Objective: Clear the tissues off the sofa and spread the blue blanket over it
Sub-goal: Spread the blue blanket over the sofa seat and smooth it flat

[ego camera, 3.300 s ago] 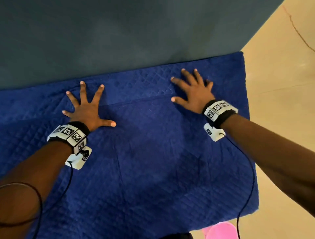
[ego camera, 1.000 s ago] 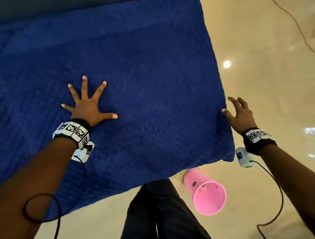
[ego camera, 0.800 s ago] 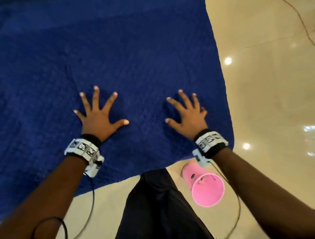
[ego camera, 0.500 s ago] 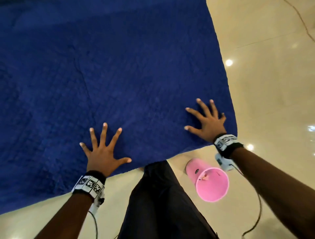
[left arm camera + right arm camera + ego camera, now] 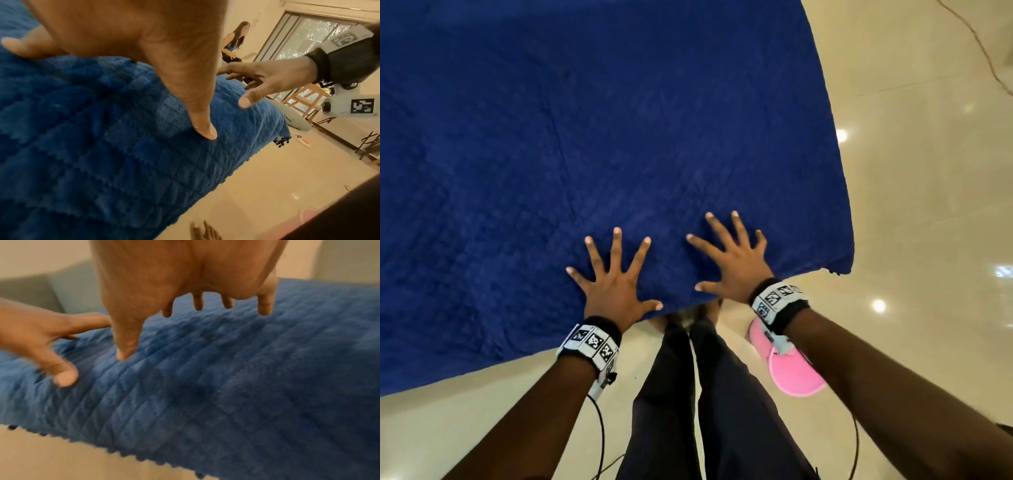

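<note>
The quilted blue blanket (image 5: 592, 144) lies spread flat and fills most of the head view, covering the sofa; its front edge hangs toward the floor. My left hand (image 5: 616, 284) lies on it near the front edge with fingers spread wide. My right hand (image 5: 732, 260) lies beside it, also with fingers splayed, palm down on the blanket (image 5: 226, 386). In the left wrist view my left thumb and little finger touch the blanket (image 5: 102, 146), and my right hand (image 5: 265, 79) shows further along. No tissues are visible.
A pink bin (image 5: 791, 370) stands on the shiny beige floor (image 5: 928, 205) right of my legs (image 5: 709, 411). In the left wrist view, another person (image 5: 234, 42), a wooden chair (image 5: 304, 99) and a window lie beyond the sofa's end.
Both hands have slid toward each other along the blanket's front edge: the left moved right, the right moved left. The blanket stays flat.
</note>
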